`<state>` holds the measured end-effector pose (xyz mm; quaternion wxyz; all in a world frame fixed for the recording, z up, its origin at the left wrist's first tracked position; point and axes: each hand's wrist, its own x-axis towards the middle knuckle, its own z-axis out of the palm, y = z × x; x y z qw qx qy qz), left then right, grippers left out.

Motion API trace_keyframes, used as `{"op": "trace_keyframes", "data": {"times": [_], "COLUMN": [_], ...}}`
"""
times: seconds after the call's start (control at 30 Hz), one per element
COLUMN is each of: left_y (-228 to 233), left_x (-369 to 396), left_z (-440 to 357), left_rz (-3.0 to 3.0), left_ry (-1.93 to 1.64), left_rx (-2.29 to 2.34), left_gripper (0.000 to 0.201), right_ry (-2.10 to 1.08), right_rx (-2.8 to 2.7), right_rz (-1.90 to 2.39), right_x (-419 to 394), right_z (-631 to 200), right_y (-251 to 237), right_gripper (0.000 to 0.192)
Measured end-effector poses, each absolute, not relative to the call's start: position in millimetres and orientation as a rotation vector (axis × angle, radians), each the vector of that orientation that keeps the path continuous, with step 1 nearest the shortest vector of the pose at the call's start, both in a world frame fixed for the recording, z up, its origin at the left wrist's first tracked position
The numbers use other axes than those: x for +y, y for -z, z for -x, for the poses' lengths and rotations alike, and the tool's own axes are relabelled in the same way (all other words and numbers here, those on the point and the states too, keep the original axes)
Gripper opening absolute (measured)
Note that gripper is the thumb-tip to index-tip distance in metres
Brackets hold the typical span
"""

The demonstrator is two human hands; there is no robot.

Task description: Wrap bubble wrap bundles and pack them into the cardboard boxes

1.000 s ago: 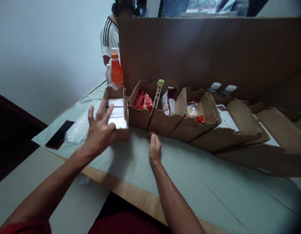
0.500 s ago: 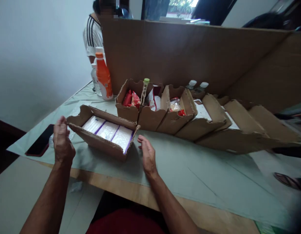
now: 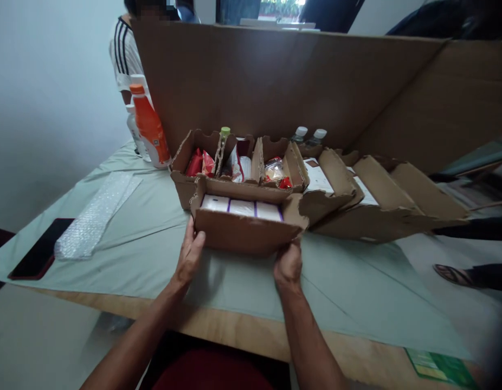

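Between my two hands is an open-topped cardboard box (image 3: 243,232), in front of the row of boxes. Several white packs with purple edges (image 3: 243,208) lie side by side inside it. My left hand (image 3: 191,252) grips the box's left end, thumb on the near side. My right hand (image 3: 289,262) is closed on the lower right corner, its fingers partly hidden by the box. Just behind stands a cardboard bin (image 3: 185,187) with red packets (image 3: 201,162) in it.
Further cardboard bins (image 3: 336,200) run to the right, before a tall cardboard panel (image 3: 255,81). An orange bottle (image 3: 151,130) stands at the back left. Bubble wrap (image 3: 96,216) and a phone (image 3: 39,252) lie left. A person in a white striped sleeve (image 3: 127,51) is behind the panel.
Both hands, apart from the box before, now grip its ends. The box has moved right and turned to lie straighter across, near the bins. The bubble wrap is now uncovered.
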<state>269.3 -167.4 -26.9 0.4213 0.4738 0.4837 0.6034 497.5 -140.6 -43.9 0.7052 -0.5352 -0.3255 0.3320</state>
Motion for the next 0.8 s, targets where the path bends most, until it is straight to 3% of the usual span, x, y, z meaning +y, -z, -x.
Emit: {"op": "trace_keyframes", "data": {"times": [0.2,0.4,0.63,0.8], "left_y": [28.1,37.1,22.9,9.1], "left_x": [-159.6,-161.8,-180.3,-196.3], "left_z": [-287.1,-275.7,-124.3,-32.9], "left_rz": [-1.401,-1.551,-1.843,-1.505], "left_ry": [-1.416,-1.343,-0.738,-0.478], "left_rx": [1.325,1.44,2.433,2.769], "left_gripper": [0.068,0.067,0.038,0.043], "right_ry": [-0.753,-0.711,-0.641,-0.578], "right_rx": [-0.741,-0.697,-0.721,-0.892], "right_rz": [1.138,1.179,1.482,1.598], "right_x": [-134.7,-146.5,-194.6,-205.0], "right_z": [-511.3,-519.0,-517.7,-510.9], "right_y": [41.7,43.0,55.3,58.9], "right_gripper": [0.068,0.048,0.044,0.042]}}
